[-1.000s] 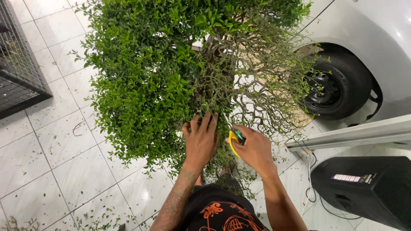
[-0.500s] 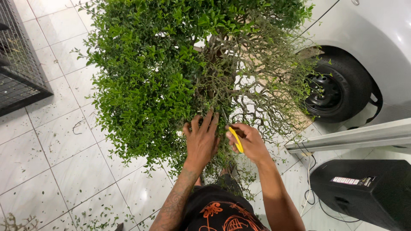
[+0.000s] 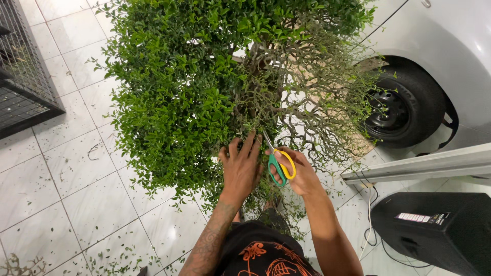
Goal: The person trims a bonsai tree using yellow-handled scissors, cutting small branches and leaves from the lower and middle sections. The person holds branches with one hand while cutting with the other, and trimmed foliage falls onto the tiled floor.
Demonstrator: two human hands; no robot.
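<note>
A dense small-leaved bush point(image 3: 189, 87) fills the middle of the head view, leafy on the left and stripped to thin bare twigs point(image 3: 317, 102) on the right. My left hand point(image 3: 240, 166) rests palm down on the near foliage, fingers spread among the twigs. My right hand point(image 3: 302, 171) grips scissors with green and yellow handles point(image 3: 280, 163), blades pointing up into the branches beside my left fingers.
A silver car's wheel point(image 3: 404, 107) stands at right behind the bush. A black speaker box point(image 3: 440, 230) with cables sits at lower right, under a pale metal rail point(image 3: 419, 166). A black wire cage point(image 3: 23, 76) is at left. Leaf clippings litter the white tiled floor point(image 3: 76, 204).
My right hand has turned and moved the scissors left toward my left hand, blades now raised into the twigs. My left hand has stayed on the foliage.
</note>
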